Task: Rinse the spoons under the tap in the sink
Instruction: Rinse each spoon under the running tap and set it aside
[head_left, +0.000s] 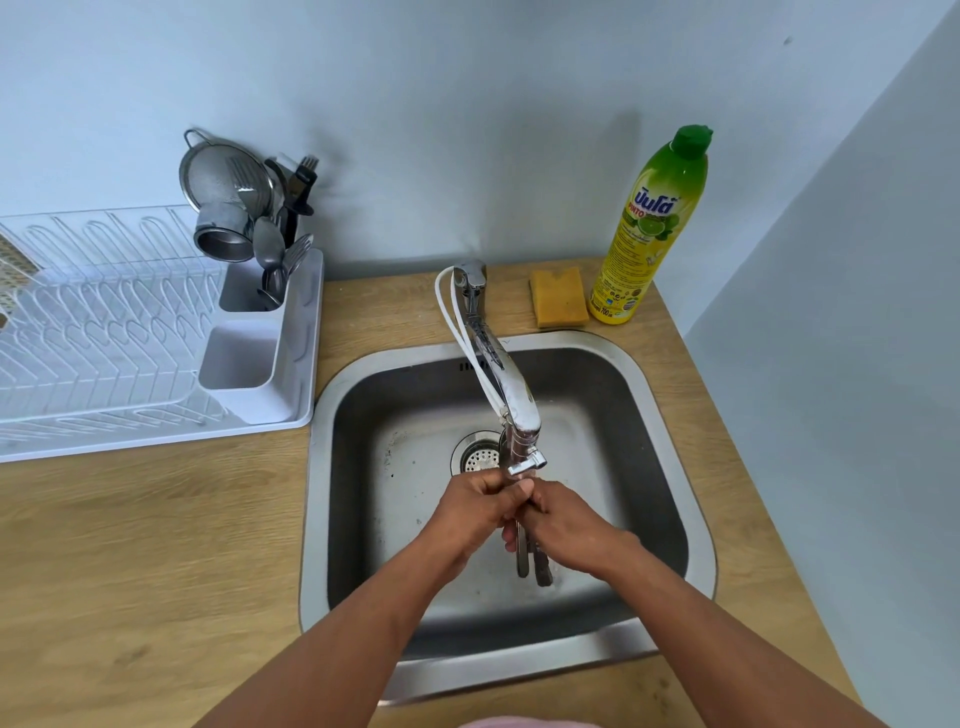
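Note:
Over the steel sink (670, 415), both hands meet just below the spout of the chrome tap (511, 395). My left hand (475, 512) and my right hand (569, 525) are closed together around a bunch of metal spoons (530, 558). Only the handles show, hanging down between the hands toward the sink floor. The spoon bowls are hidden inside the fingers. I cannot tell whether water is running.
A white dish rack (130, 338) stands on the wooden counter at the left, its cutlery holder (270, 275) holding clean utensils, a cup and a strainer. A yellow sponge (558, 297) and a green dish-soap bottle (652, 228) sit behind the sink. The drain (475, 453) lies under the tap.

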